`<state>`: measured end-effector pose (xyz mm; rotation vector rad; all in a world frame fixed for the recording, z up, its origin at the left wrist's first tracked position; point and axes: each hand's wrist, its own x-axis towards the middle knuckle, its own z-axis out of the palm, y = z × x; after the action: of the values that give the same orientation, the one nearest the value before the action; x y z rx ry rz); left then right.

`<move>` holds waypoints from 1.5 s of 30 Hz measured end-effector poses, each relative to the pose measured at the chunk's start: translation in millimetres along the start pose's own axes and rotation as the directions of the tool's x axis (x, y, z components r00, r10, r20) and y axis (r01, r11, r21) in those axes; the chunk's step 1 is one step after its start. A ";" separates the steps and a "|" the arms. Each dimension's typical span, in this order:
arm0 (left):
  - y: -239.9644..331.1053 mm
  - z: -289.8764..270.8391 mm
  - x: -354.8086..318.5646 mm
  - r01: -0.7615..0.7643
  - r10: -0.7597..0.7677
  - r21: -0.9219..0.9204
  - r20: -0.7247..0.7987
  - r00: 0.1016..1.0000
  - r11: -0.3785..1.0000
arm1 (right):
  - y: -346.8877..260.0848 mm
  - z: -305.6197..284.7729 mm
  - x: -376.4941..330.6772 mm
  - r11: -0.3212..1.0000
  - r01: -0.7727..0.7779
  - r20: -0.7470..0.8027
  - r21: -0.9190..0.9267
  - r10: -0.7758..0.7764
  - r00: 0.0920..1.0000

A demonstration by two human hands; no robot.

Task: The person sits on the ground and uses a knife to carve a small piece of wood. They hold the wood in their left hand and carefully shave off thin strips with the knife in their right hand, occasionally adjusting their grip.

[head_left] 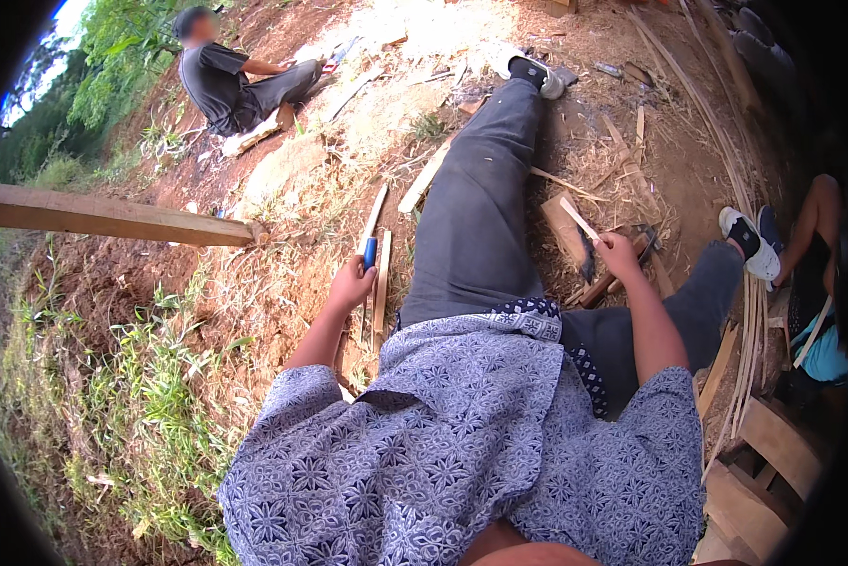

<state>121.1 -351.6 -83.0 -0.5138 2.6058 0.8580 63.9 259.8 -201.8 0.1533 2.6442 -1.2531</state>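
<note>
My left hand is closed around a short blue cylindrical piece, perhaps a tool handle; its kind cannot be made out. A pale wood strip shows right behind that hand, and whether the fingers touch it is unclear. Another narrow strip lies on the ground beside it. In my right hand, fingers pinch the lower end of a short, flat wood strip, which points up and left. Below the strip lies a wooden block. The hands are well apart, on either side of my outstretched leg.
A wooden beam juts in from the left. Dark metal-and-wood tools lie by my right hand. Long thin strips run along the right. One person sits far left; another person's leg is at right. Planks lie lower right.
</note>
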 end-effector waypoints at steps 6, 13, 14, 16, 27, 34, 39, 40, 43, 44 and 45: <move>161.4 -45.1 12.7 0.021 0.066 -0.635 0.114 0.991 0.772 | -41.8 -5.3 -19.8 0.680 -0.416 0.067 0.604 0.477 0.877; 335.3 34.6 -10.9 0.256 0.316 -0.658 0.620 0.718 0.708 | -121.4 -10.8 -35.0 0.332 -0.283 0.114 0.900 0.447 0.887; 351.5 55.0 -15.5 0.264 0.334 -0.626 0.671 0.662 0.734 | -115.5 -6.3 -37.9 0.339 -0.270 0.089 0.901 0.465 0.881; 363.5 93.9 -15.2 0.270 0.404 -0.606 0.739 0.539 0.748 | -102.6 9.7 -41.5 0.389 -0.315 0.074 0.866 0.524 0.849; 346.8 145.7 0.2 0.218 0.377 -0.679 0.613 0.695 0.701 | -82.2 39.9 -44.5 0.836 -0.139 -0.334 0.531 0.358 0.872; 337.4 96.2 -12.1 0.079 0.609 -0.823 0.477 0.633 0.562 | -96.1 16.1 -23.3 1.000 0.023 -0.649 -0.014 -0.027 0.760; 329.4 93.7 -14.5 -0.013 0.660 -0.832 0.431 0.615 0.555 | -82.8 12.5 -23.9 0.988 0.111 -0.499 0.111 -0.041 0.866; 329.2 96.8 -15.9 -0.015 0.654 -0.826 0.434 0.620 0.563 | -83.1 10.9 -29.4 0.981 -0.010 -0.384 0.194 0.086 0.919; 329.7 113.3 -21.9 -0.053 0.636 -0.796 0.439 0.635 0.602 | -74.3 23.4 -32.2 0.984 -0.128 -0.303 0.125 0.161 0.939; 329.8 118.2 -22.8 -0.085 0.633 -0.777 0.439 0.637 0.624 | -69.3 17.8 -30.0 0.946 -0.314 -0.030 0.080 0.317 0.948; 332.1 124.4 -22.8 -0.116 0.635 -0.754 0.447 0.630 0.646 | -59.5 23.3 -29.2 0.937 -0.229 -0.094 0.265 0.262 0.960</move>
<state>21.5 -20.0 -3.4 0.2762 1.6410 1.7709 84.8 204.0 -164.6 0.6058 2.4566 -1.5286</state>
